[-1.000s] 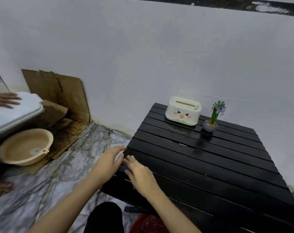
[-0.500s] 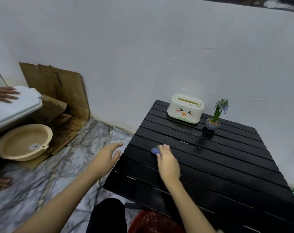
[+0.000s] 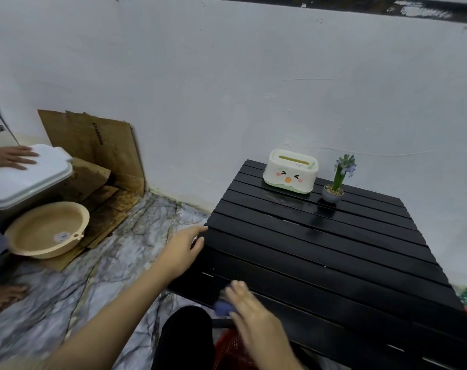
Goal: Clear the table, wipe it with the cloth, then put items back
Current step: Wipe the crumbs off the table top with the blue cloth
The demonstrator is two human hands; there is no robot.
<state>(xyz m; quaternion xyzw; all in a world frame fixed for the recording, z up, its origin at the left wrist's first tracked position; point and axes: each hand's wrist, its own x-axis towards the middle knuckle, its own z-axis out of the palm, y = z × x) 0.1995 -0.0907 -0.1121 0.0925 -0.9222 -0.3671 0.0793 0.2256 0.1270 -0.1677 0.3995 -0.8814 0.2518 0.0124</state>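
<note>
1. Right hand [image 3: 253, 313] was pressed flat on a blue cloth [image 3: 223, 308] at the table's [image 3: 333, 263] near-left edge; blurred, so whether the fingers gripped the cloth can't be told.
2. Left hand [image 3: 183, 249] was open, fingertips touching the table's left edge.
3. Tissue box [image 3: 290, 171] and potted plant [image 3: 337, 180] sat side by side at the table's far edge, apart.
4. Tan basin [image 3: 47, 228] lay on the floor well left of the table.
</note>
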